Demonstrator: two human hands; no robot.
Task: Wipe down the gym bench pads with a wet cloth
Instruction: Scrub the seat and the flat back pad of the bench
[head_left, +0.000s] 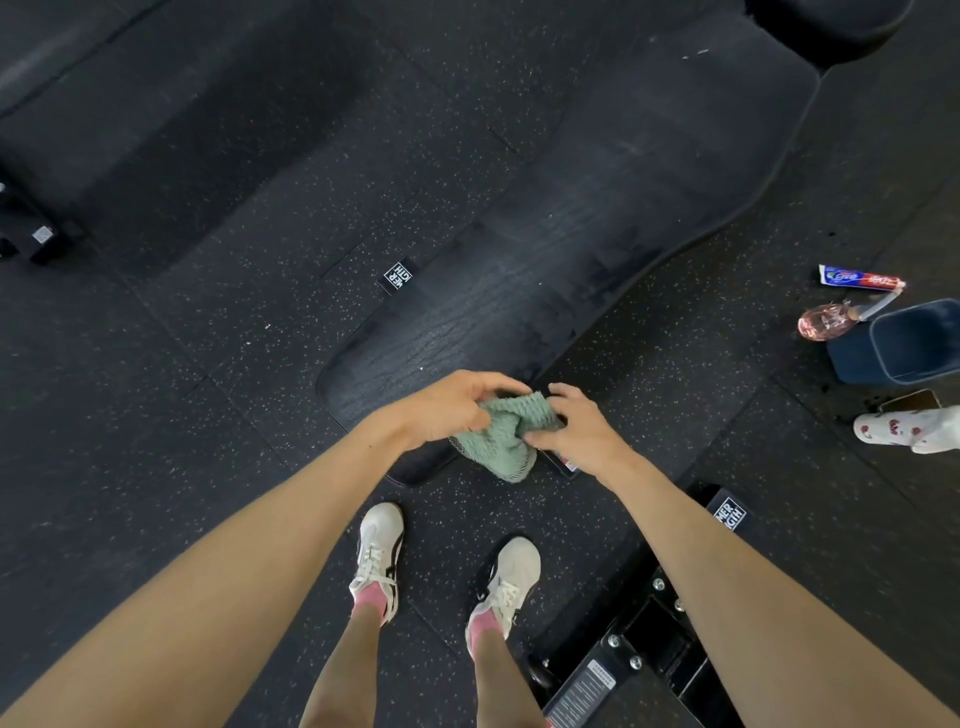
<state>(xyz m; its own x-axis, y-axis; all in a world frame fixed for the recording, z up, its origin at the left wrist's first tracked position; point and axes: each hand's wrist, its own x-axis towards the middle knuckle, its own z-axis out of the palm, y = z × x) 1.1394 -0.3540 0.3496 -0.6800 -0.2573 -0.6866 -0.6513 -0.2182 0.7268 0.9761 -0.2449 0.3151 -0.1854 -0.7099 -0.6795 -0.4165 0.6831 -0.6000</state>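
We hold the one green cloth (496, 434) bunched between two grips, left grip (447, 410) and right grip (582, 431) each pinching its folds, likely to gather a fresh wad, just over the near end of the long bench pad (571, 234). We count two pads, the second pad (831, 21) partly in view beyond, and one blue bucket (857, 358) nearby on the floor (208, 364), likely for rewetting.

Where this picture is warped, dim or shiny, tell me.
Head view: the wide lens stretches both forearms toward the lower corners; dim, flat light barely separates the black bench pad from the floor; a faint sheen streaks the pad; the left hand, right hand and cloth look sharp.
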